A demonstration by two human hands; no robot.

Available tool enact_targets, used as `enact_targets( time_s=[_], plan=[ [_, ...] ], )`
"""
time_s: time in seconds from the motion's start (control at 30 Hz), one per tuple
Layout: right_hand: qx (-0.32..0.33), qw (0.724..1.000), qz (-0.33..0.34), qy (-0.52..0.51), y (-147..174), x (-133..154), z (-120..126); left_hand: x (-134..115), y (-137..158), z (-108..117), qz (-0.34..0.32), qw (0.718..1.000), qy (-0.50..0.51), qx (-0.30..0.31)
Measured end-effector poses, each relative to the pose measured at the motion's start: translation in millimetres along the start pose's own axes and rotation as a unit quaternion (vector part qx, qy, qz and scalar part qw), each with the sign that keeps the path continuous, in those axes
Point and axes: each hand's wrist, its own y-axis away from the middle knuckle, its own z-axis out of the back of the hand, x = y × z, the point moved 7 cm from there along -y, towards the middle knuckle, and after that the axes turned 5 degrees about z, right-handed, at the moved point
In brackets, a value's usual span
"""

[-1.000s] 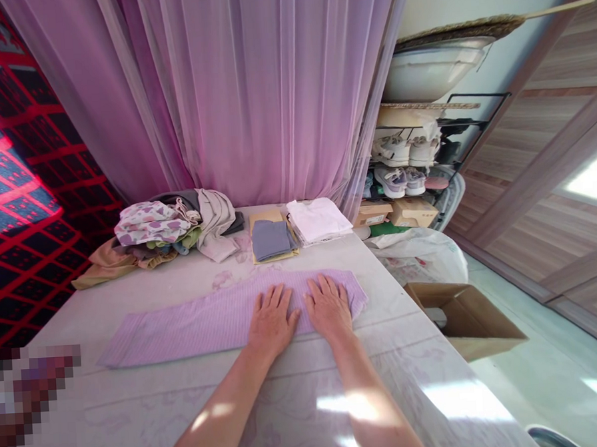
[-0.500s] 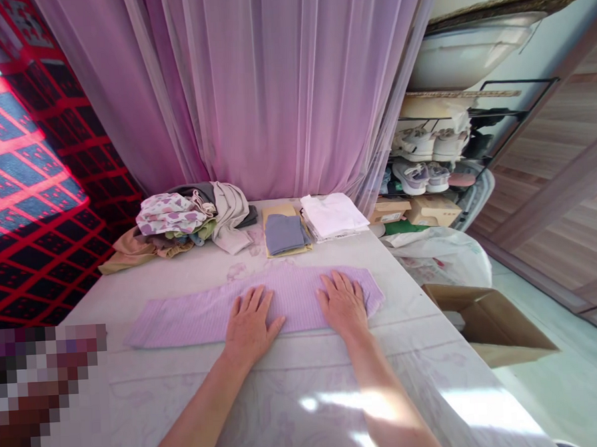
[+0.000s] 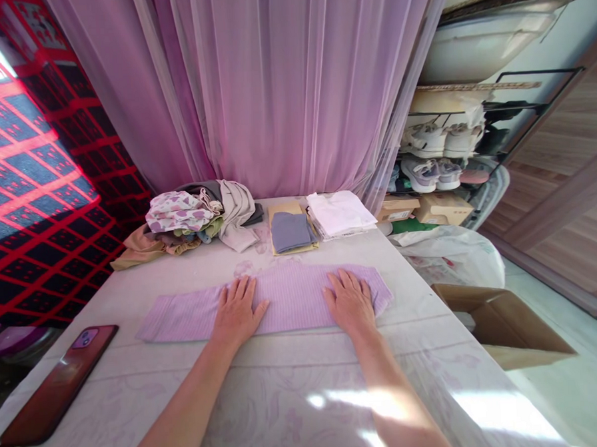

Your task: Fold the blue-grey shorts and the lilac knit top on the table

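Observation:
A lilac ribbed garment (image 3: 292,300) lies flat across the table, folded into a long strip. It narrows toward the left. My left hand (image 3: 239,310) rests palm down on it left of the middle, fingers spread and thumb pointing right. Near the wider right end, my right hand (image 3: 351,301) also lies flat on the cloth with its fingers apart. Neither hand grips anything. Just beyond the garment is a folded grey-blue cloth (image 3: 291,230) on top of a yellow one (image 3: 282,209). Beside these sits a stack of folded white clothes (image 3: 341,213).
A heap of crumpled clothes (image 3: 178,213) stands at the back left. A phone (image 3: 59,386) with a cable lies at the left edge of the table (image 3: 287,397). Right of the table are an open cardboard box (image 3: 508,319) and a shoe rack (image 3: 517,108). Purple curtains (image 3: 271,85) hang behind.
My left hand has slid a little to the left along the lilac garment. The right hand stays at the same spot on the cloth. The camera view has shifted slightly left.

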Motion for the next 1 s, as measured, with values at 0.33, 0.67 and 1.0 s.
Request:
enact_targets(
  time_s=[0.33,0.67,1.0],
  plan=[
    [0.003,0.994,0.106,-0.037,8,67,10,-4,4,4,0.000,0.999,0.018,-0.033],
    [0.070,0.991,0.112,-0.034,16,81,-7,-3,4,4,0.005,0.999,0.038,-0.024],
    [0.041,0.990,0.129,-0.042,-1,123,1,-5,6,6,0.008,0.997,0.058,-0.040]
  ],
)
